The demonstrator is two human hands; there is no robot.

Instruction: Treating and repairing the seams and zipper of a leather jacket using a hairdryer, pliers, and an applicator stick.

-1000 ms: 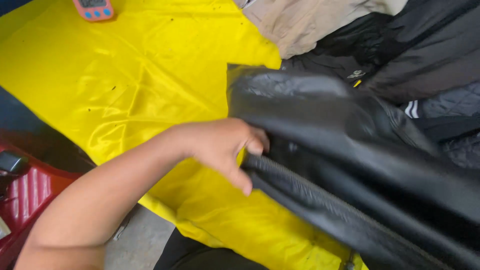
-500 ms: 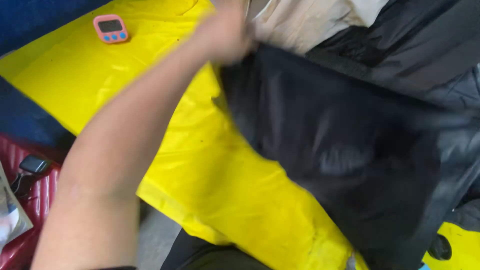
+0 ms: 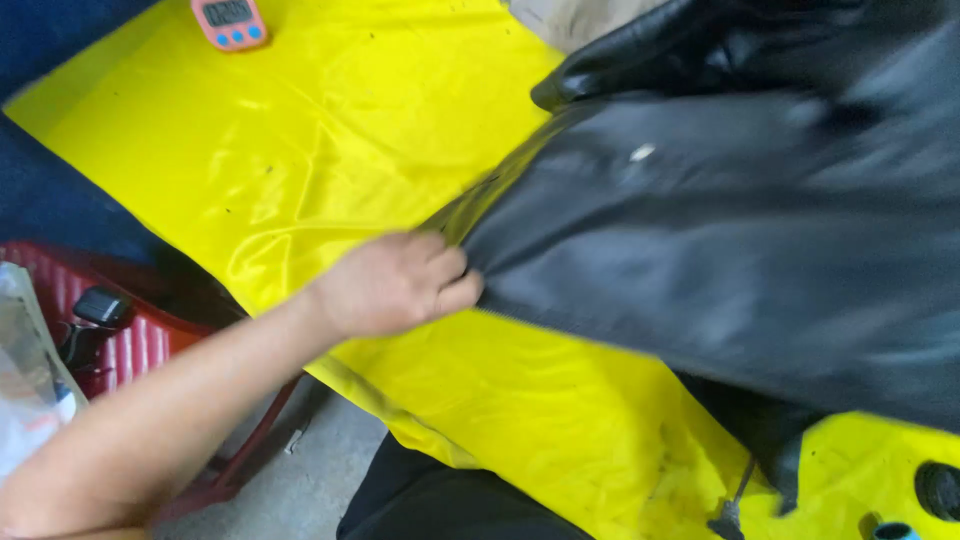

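Observation:
A black leather jacket (image 3: 740,230) lies spread across the right half of a shiny yellow cloth (image 3: 330,130). My left hand (image 3: 395,283) reaches in from the lower left and grips the jacket's lower left edge, fingers curled on the leather. The jacket's collar or a folded part bunches up at the top. My right hand is out of sight.
A small pink digital timer (image 3: 229,20) sits on the cloth at the top left. A red ribbed stool or crate (image 3: 140,340) with small items stands at the left, next to a clear plastic bag (image 3: 25,380). A beige garment (image 3: 580,20) shows at the top edge. Grey floor lies below.
My left hand came down from the jacket's upper edge to its lower left edge. The jacket has been spread flatter over the cloth, and the view shifted slightly.

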